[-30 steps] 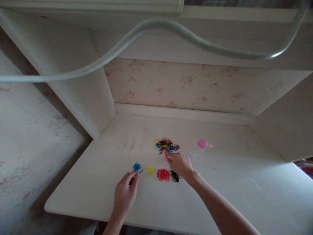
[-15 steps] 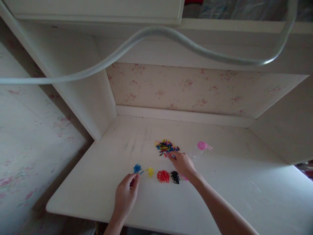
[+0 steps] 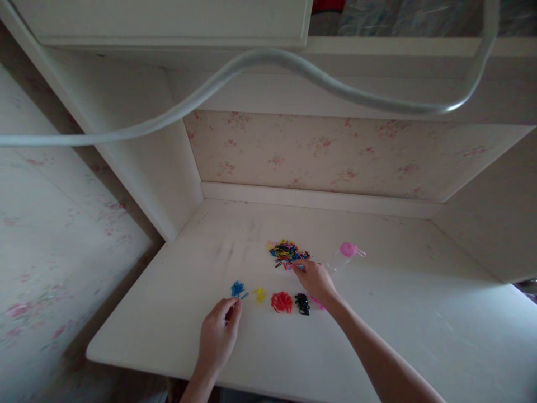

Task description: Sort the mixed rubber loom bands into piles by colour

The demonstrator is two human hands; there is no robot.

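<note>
A mixed heap of small coloured rubber bands (image 3: 287, 251) lies mid-table. My right hand (image 3: 314, 278) is at the heap's lower right edge, thumb and fingertips pinched together; what they grip is too small to make out. In front of the heap runs a row of single-colour piles: blue bands (image 3: 237, 289), yellow bands (image 3: 259, 295), red bands (image 3: 281, 303), black bands (image 3: 302, 304) and pink bands (image 3: 318, 303), the last partly hidden by my right wrist. Just below the blue pile, my left hand (image 3: 221, 330) has its thumb and forefinger closed together, their contents hidden.
A clear container with a pink lid (image 3: 347, 249) lies on the white table (image 3: 390, 330) to the right of the heap. A pale cable (image 3: 268, 56) crosses the upper view. Cabinet panels (image 3: 168, 22) overhang the table, and a side panel (image 3: 138, 151) stands at left.
The view has shifted slightly. Both hands stay almost in place, my right fingers still at the heap's edge and my left by the blue pile.
</note>
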